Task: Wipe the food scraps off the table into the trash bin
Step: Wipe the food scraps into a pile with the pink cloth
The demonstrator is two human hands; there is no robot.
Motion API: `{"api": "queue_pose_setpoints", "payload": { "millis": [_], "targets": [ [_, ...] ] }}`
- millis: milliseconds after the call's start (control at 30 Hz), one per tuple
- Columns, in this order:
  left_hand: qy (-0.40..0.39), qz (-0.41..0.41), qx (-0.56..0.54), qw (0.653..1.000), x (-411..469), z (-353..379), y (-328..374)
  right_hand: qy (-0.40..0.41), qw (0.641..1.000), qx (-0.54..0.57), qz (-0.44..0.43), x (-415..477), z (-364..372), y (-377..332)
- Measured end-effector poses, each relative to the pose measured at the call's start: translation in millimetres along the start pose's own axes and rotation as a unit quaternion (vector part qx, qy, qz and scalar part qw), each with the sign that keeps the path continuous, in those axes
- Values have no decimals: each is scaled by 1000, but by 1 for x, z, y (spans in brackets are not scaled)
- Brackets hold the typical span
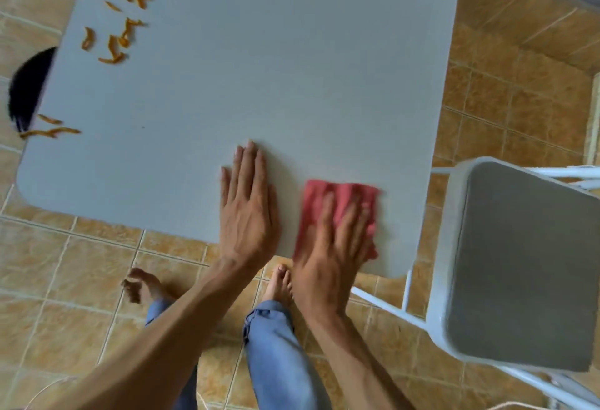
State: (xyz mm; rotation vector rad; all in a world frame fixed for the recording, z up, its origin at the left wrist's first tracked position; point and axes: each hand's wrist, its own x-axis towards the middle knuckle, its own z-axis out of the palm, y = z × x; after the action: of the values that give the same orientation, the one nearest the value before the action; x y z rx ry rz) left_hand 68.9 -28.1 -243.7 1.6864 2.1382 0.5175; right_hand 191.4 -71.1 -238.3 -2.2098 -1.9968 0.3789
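Observation:
A grey table (259, 85) fills the upper middle of the head view. My right hand (331, 247) presses flat on a red cloth (344, 195) near the table's front edge. My left hand (248, 202) lies flat on the tabletop just left of the cloth, fingers together, holding nothing. Several orange food scraps (120, 36) are strewn along the far left side of the table, and a few more scraps (52, 130) lie at the left edge. A black trash bin (29, 88) shows partly from under the table's left edge.
A grey chair (526, 267) with a white metal frame stands to the right of the table. The floor (81, 280) is tan tile. My bare feet and blue trouser legs are below the table's front edge. An object is cut off at the table's far right corner.

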Motion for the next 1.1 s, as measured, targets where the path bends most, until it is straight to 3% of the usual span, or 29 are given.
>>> {"api": "queue_pose_setpoints", "payload": {
  "millis": [67,133,200,300,333,400,500,667,733,867,1100],
  "targets": [
    [0,2,-34,999,-6,-13,-15,-61,979,-27,-191,-3,1,-13],
    [16,-29,-33,999,-15,-31,-41,-84,951,-47,-293,18,0,-10],
    [35,-80,-29,996,-26,-51,-79,-52,972,-60,-223,35,4,-16],
    [57,-140,-5,989,-41,-81,-143,28,1000,-2,11,27,24,-68],
    [61,-149,5,987,-45,-91,-163,26,1000,6,17,18,33,-93],
    [72,-165,17,983,-48,-110,-195,-35,995,11,-91,-4,46,-133],
    [82,-174,22,981,-41,-132,-225,-102,962,-6,-254,-19,59,-172],
    [58,-136,17,989,-19,-137,-253,-129,925,-24,-356,-10,80,-233],
    [50,-124,5,991,-14,-134,-258,-109,936,-31,-332,-4,89,-256],
    [38,-123,-5,992,-11,-134,-264,-27,981,-34,-189,9,106,-304],
    [6,-94,14,995,-11,-139,-271,43,999,-5,-30,85,119,-357]
  ]
}}
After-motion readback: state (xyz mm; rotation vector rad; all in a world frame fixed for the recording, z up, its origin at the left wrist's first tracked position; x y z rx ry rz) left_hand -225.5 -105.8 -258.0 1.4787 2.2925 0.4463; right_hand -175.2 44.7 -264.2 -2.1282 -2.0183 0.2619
